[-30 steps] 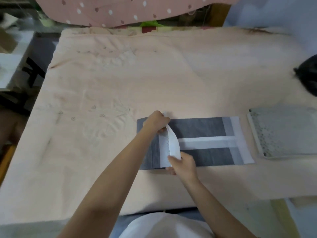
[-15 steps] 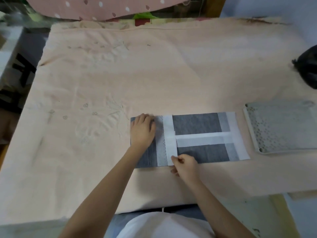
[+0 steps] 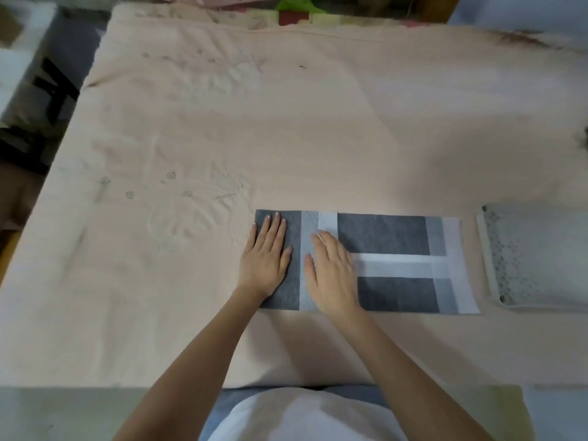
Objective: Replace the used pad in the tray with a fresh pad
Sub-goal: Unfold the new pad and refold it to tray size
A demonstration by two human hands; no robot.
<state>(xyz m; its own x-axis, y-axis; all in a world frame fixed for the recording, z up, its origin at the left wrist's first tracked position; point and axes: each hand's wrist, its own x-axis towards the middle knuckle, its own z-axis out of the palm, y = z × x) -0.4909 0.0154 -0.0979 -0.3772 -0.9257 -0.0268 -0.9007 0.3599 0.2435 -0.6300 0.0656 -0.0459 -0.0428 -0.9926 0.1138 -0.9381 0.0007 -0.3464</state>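
The folded pad [image 3: 381, 237] lies near the table's front edge, left of the tray [image 3: 541, 259]. Left hand [image 3: 265, 253] and right hand [image 3: 334, 272] press it flat, fingers straight. It appears thin, light and limp; grip an edge.

Work surface covered by peach cloth [image 3: 318, 128] with faint stains; pink dotted fabric [image 3: 222, 0] at far edge; white furniture [image 3: 19, 58] at left, blurred.
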